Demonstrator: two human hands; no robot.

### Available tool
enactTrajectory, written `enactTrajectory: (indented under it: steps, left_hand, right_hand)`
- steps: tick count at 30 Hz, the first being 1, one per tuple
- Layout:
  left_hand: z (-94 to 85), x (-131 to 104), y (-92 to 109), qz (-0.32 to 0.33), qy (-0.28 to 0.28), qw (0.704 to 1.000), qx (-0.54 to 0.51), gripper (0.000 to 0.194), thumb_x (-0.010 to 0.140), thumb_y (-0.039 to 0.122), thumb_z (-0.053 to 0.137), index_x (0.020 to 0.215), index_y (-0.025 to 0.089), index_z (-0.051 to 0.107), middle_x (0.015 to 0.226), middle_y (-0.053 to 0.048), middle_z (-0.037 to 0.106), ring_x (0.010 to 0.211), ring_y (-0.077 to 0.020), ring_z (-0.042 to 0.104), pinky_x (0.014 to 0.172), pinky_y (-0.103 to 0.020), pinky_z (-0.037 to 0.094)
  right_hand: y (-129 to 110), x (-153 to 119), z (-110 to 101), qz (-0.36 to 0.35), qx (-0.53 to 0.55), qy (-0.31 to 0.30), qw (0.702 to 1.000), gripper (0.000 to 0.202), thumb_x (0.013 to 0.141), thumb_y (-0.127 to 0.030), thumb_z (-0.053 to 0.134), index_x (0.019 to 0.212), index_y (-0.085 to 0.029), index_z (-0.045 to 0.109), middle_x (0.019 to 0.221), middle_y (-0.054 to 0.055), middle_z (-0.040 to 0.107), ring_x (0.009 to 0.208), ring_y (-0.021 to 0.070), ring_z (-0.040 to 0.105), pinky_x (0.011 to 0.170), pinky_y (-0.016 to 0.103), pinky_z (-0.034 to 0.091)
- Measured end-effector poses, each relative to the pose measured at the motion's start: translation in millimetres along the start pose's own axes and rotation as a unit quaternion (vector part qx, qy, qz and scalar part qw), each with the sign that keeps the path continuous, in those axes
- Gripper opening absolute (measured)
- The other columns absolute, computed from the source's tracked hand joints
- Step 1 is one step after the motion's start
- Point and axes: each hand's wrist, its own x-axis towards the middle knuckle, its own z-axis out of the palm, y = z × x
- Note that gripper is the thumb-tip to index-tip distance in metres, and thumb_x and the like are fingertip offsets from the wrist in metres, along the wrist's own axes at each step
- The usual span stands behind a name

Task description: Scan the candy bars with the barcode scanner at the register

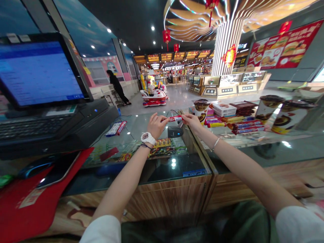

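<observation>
The slim red-and-white, stick-shaped packet [175,118] is pinched at opposite ends by the left hand [156,125] and right hand [192,123], above the glass-topped surface [138,136], near the black scanner [174,132]. Expect low weight, a smooth, possibly slippery wrapper and dentable contents; grip both ends lightly, leaving the middle uncompressed.

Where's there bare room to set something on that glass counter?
The glass counter looks bare between the packets and scanner, and in front of the candy bars. Crowded: right of the right hand, with cups and a white box.
</observation>
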Motion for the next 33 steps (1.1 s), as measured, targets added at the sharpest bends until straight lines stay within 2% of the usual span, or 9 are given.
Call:
enactTrajectory:
  steps: [4,8,13,17,22,27,30,33]
  left_hand:
    - [0.2,2,3,0.011,-0.002,1.000,0.005,0.025,0.098,0.023,0.051,0.112,0.030,0.070,0.098,-0.003,0.072,0.087,-0.0189,0.062,0.108,-0.047,0.041]
    - [-0.2,2,3,0.012,-0.011,1.000,0.001,0.025,0.097,0.024,0.052,0.113,0.028,0.070,0.096,-0.002,0.072,0.088,-0.0192,0.062,0.110,-0.046,0.039]
    - [0.3,-2,-2,-0.018,-0.007,1.000,-0.009,0.025,0.096,0.025,0.054,0.114,0.028,0.071,0.097,-0.003,0.073,0.089,-0.0200,0.063,0.111,-0.047,0.038]
    - [0.1,-4,-5,-0.039,-0.005,0.999,-0.019,0.025,0.096,0.026,0.054,0.114,0.029,0.070,0.098,-0.003,0.073,0.089,-0.0201,0.062,0.111,-0.048,0.037]
    - [0.7,-5,-6,-0.037,-0.021,0.999,-0.022,0.025,0.097,0.026,0.053,0.114,0.029,0.070,0.099,-0.003,0.072,0.091,-0.0203,0.063,0.111,-0.048,0.036]
    - [1.3,-5,-10,-0.031,-0.035,0.999,-0.024,0.025,0.096,0.028,0.053,0.115,0.029,0.069,0.103,-0.002,0.073,0.091,-0.0203,0.063,0.112,-0.049,0.035]
    - [0.7,-6,-12,-0.031,-0.039,0.999,-0.022,0.025,0.096,0.028,0.053,0.115,0.028,0.069,0.103,-0.002,0.073,0.092,-0.0209,0.064,0.111,-0.049,0.036]
    - [0.0,-7,-13,-0.046,-0.041,0.998,-0.017,0.024,0.096,0.028,0.054,0.114,0.027,0.070,0.100,-0.003,0.073,0.092,-0.0214,0.064,0.108,-0.047,0.039]
  right_hand:
    - [-1,2,3,-0.004,0.002,0.040,0.999,0.043,0.055,-0.051,0.088,0.062,-0.018,0.062,0.056,-0.005,0.058,0.055,0.0092,0.053,0.058,0.023,0.045]
    - [-5,2,2,0.019,-0.008,0.042,0.999,0.039,0.059,-0.045,0.088,0.060,-0.018,0.061,0.055,-0.004,0.057,0.054,0.0086,0.052,0.058,0.022,0.044]
    - [-13,-5,-2,0.086,-0.023,-0.020,0.996,0.034,0.068,-0.045,0.085,0.075,-0.018,0.066,0.070,0.001,0.067,0.063,0.0114,0.060,0.061,0.023,0.048]
    - [-12,-10,-1,0.118,-0.030,-0.052,0.991,0.030,0.075,-0.044,0.081,0.076,-0.018,0.065,0.080,0.004,0.071,0.067,0.0123,0.062,0.064,0.024,0.050]
    - [-5,-6,0,0.093,-0.015,-0.026,0.995,0.031,0.064,-0.038,0.086,0.069,-0.020,0.062,0.069,-0.001,0.065,0.066,0.0114,0.060,0.064,0.022,0.047]
    - [3,0,-4,0.018,-0.073,-0.011,0.997,0.034,0.059,-0.044,0.085,0.069,-0.020,0.064,0.069,-0.002,0.063,0.069,0.0127,0.059,0.065,0.024,0.044]
    - [9,2,-7,0.002,-0.098,-0.024,0.995,0.034,0.064,-0.048,0.080,0.072,-0.019,0.066,0.071,0.000,0.065,0.073,0.0149,0.061,0.068,0.026,0.046]
    - [13,8,-13,-0.040,-0.158,-0.061,0.985,0.026,0.077,-0.043,0.070,0.086,-0.019,0.069,0.082,0.003,0.071,0.081,0.0176,0.065,0.077,0.031,0.051]
